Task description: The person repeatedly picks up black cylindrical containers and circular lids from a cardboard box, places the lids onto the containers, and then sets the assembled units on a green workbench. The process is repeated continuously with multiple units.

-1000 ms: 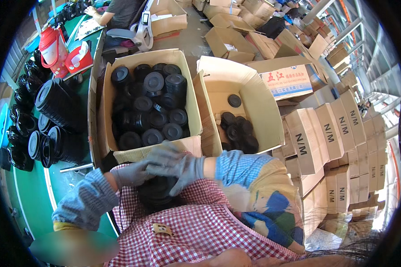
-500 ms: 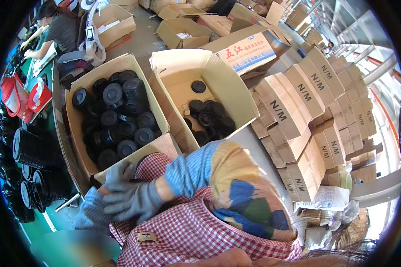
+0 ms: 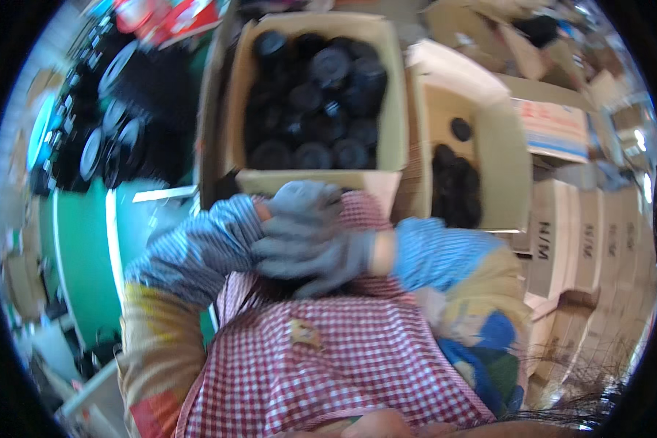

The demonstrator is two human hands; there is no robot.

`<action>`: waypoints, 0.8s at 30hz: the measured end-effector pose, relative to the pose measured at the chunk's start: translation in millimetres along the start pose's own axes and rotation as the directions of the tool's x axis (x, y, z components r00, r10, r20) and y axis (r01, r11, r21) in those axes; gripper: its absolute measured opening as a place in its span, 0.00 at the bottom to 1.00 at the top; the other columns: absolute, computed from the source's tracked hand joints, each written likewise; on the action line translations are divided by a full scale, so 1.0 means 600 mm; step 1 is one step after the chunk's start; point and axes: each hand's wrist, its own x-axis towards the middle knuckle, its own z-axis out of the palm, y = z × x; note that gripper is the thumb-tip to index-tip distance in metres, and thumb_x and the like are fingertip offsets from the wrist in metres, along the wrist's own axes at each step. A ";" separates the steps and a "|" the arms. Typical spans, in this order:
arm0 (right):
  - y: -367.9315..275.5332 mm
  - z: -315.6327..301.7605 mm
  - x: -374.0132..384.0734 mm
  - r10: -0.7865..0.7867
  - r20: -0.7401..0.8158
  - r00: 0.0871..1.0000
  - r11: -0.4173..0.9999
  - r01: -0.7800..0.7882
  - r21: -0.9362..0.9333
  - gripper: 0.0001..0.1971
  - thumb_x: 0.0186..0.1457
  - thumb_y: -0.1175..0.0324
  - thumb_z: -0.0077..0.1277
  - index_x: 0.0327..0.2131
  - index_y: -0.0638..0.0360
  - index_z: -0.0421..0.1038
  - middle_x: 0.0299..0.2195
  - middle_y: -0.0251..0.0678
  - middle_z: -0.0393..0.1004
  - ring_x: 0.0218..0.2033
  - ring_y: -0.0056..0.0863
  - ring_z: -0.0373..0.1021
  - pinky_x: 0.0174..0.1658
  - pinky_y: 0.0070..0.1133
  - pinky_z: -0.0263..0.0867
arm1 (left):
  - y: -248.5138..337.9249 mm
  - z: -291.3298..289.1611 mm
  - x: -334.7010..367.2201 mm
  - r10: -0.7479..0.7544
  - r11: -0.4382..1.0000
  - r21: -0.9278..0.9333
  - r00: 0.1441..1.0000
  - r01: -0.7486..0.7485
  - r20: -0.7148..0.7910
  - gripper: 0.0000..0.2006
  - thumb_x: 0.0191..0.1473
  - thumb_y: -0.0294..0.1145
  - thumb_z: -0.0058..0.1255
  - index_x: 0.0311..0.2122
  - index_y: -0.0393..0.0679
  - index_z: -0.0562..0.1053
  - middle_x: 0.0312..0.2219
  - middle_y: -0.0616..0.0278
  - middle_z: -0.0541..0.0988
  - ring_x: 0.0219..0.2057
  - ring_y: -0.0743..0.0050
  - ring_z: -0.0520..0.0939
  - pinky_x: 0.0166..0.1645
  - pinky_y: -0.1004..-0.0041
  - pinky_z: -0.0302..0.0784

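Note:
My two hands, in grey work gloves, cross in front of the red checked apron [image 3: 343, 336]. My left hand [image 3: 303, 201] lies above, against the near wall of a cardboard box, its fingers blurred and partly hidden. Below it, my right hand [image 3: 314, 255] reaches across toward the left cuff, its fingers stretched out and somewhat apart. Something dark shows under the right hand, too covered to name. Black round lidded containers [image 3: 332, 67] fill the cardboard box [image 3: 396, 109] just beyond my hands.
A second cardboard box [image 3: 515, 175] at right holds several black round pieces [image 3: 456, 186]. Stacked cartons [image 3: 555, 241] stand farther right. On the left, black stacked containers [image 3: 153, 87] sit by a green work surface [image 3: 80, 270], with a red-and-white item [image 3: 168, 18] behind.
My view has swung left and down, so the boxes sit higher and the left arm shows. The hands stay together before the apron; the co-worker at upper left is out of view.

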 end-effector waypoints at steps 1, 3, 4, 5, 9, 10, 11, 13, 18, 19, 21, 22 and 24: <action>0.028 -0.022 -0.026 0.092 0.307 0.947 0.979 -0.142 0.147 0.34 0.49 0.41 0.60 0.57 0.45 0.71 0.66 0.43 0.59 0.70 0.47 0.49 0.68 0.52 0.41 | -0.005 -0.012 -0.012 -0.052 0.990 -0.121 0.978 0.078 0.202 0.14 0.63 0.45 0.46 0.36 0.50 0.80 0.31 0.59 0.82 0.34 0.60 0.84 0.39 0.59 0.77; 0.033 -0.026 -0.057 0.189 0.394 0.899 0.932 -0.291 0.218 0.35 0.49 0.42 0.58 0.59 0.44 0.70 0.66 0.42 0.58 0.70 0.46 0.48 0.69 0.50 0.41 | 0.005 -0.055 -0.025 -0.112 0.927 -0.288 0.912 0.239 0.395 0.14 0.63 0.46 0.47 0.39 0.49 0.79 0.35 0.59 0.82 0.38 0.59 0.83 0.42 0.59 0.77; 0.038 -0.036 -0.063 0.242 0.444 0.863 0.897 -0.374 0.237 0.35 0.50 0.42 0.57 0.60 0.44 0.69 0.66 0.42 0.57 0.69 0.45 0.48 0.69 0.49 0.41 | 0.013 -0.071 -0.015 -0.125 0.906 -0.308 0.878 0.291 0.462 0.14 0.63 0.46 0.47 0.41 0.48 0.79 0.37 0.59 0.81 0.40 0.59 0.82 0.43 0.59 0.77; 0.041 -0.038 -0.061 0.294 0.494 0.819 0.855 -0.456 0.247 0.35 0.50 0.42 0.56 0.60 0.44 0.69 0.66 0.42 0.56 0.69 0.44 0.48 0.69 0.48 0.41 | 0.015 -0.082 -0.001 -0.136 0.899 -0.292 0.842 0.326 0.522 0.15 0.63 0.47 0.48 0.43 0.48 0.78 0.39 0.59 0.81 0.42 0.58 0.82 0.44 0.58 0.77; -0.023 0.017 0.015 0.226 0.182 0.957 0.970 -0.204 -0.131 0.34 0.48 0.39 0.55 0.58 0.40 0.72 0.68 0.39 0.55 0.71 0.44 0.46 0.67 0.56 0.33 | 0.027 -0.114 0.075 -0.171 0.925 -0.118 0.674 0.360 0.719 0.19 0.62 0.49 0.50 0.50 0.45 0.76 0.48 0.58 0.80 0.50 0.56 0.80 0.49 0.57 0.77; -0.014 0.007 0.001 0.162 0.111 0.981 0.978 -0.144 -0.150 0.35 0.47 0.39 0.55 0.57 0.42 0.73 0.66 0.38 0.59 0.70 0.45 0.47 0.67 0.56 0.34 | 0.006 -0.084 0.053 -0.063 0.922 -0.253 0.758 0.293 0.649 0.21 0.62 0.50 0.49 0.52 0.47 0.75 0.50 0.56 0.78 0.52 0.53 0.79 0.51 0.57 0.77; 0.002 -0.010 -0.017 0.094 0.041 0.995 0.981 -0.086 -0.172 0.35 0.47 0.38 0.56 0.56 0.43 0.73 0.64 0.37 0.62 0.69 0.45 0.49 0.67 0.56 0.36 | -0.024 -0.060 0.036 0.043 0.913 -0.359 0.830 0.193 0.556 0.22 0.62 0.50 0.49 0.54 0.48 0.75 0.53 0.53 0.77 0.53 0.50 0.79 0.53 0.56 0.76; 0.027 -0.054 -0.031 0.298 0.360 0.884 0.949 -0.314 -0.016 0.36 0.48 0.37 0.54 0.57 0.44 0.72 0.63 0.36 0.64 0.69 0.47 0.49 0.67 0.57 0.35 | -0.014 -0.102 -0.022 0.131 0.858 -0.513 0.966 0.002 0.224 0.21 0.62 0.50 0.49 0.54 0.47 0.75 0.52 0.53 0.78 0.50 0.49 0.80 0.54 0.59 0.75; -0.007 0.016 0.000 0.214 0.414 0.885 0.977 -0.185 -0.110 0.34 0.58 0.36 0.44 0.65 0.35 0.63 0.72 0.38 0.48 0.73 0.49 0.37 0.69 0.56 0.25 | -0.006 -0.080 -0.002 -0.211 0.792 -0.453 0.879 0.410 0.428 0.20 0.63 0.48 0.50 0.49 0.43 0.75 0.42 0.47 0.81 0.46 0.44 0.81 0.50 0.55 0.76; -0.024 0.027 0.009 0.257 0.345 0.903 0.966 -0.229 -0.120 0.34 0.59 0.35 0.42 0.64 0.36 0.64 0.72 0.38 0.48 0.73 0.49 0.37 0.69 0.56 0.25 | 0.000 -0.075 0.021 -0.212 0.863 -0.338 0.876 0.376 0.434 0.20 0.62 0.50 0.50 0.46 0.42 0.75 0.36 0.45 0.81 0.42 0.43 0.82 0.45 0.53 0.76; -0.050 0.029 0.022 0.363 0.335 0.870 0.926 -0.297 -0.232 0.34 0.60 0.35 0.40 0.65 0.38 0.64 0.72 0.40 0.49 0.73 0.49 0.38 0.69 0.56 0.25 | 0.016 -0.095 0.035 -0.280 0.848 -0.359 0.905 0.389 0.319 0.18 0.62 0.48 0.51 0.44 0.43 0.76 0.36 0.46 0.81 0.41 0.43 0.82 0.45 0.53 0.76; -0.035 0.015 0.022 0.256 0.277 0.926 0.961 -0.212 -0.180 0.33 0.62 0.36 0.38 0.65 0.41 0.64 0.70 0.42 0.51 0.73 0.49 0.40 0.69 0.57 0.27 | 0.023 -0.102 0.017 -0.393 0.803 -0.421 0.905 0.423 0.160 0.17 0.62 0.46 0.52 0.44 0.42 0.76 0.36 0.47 0.81 0.40 0.44 0.82 0.45 0.54 0.76; -0.018 -0.026 0.008 0.363 0.018 0.932 0.927 -0.359 -0.108 0.32 0.65 0.40 0.38 0.63 0.52 0.65 0.68 0.45 0.54 0.72 0.49 0.44 0.70 0.53 0.35 | -0.013 -0.150 -0.050 -0.367 0.869 -0.385 0.926 0.310 -0.083 0.12 0.58 0.38 0.55 0.43 0.43 0.77 0.35 0.53 0.81 0.37 0.48 0.83 0.43 0.56 0.79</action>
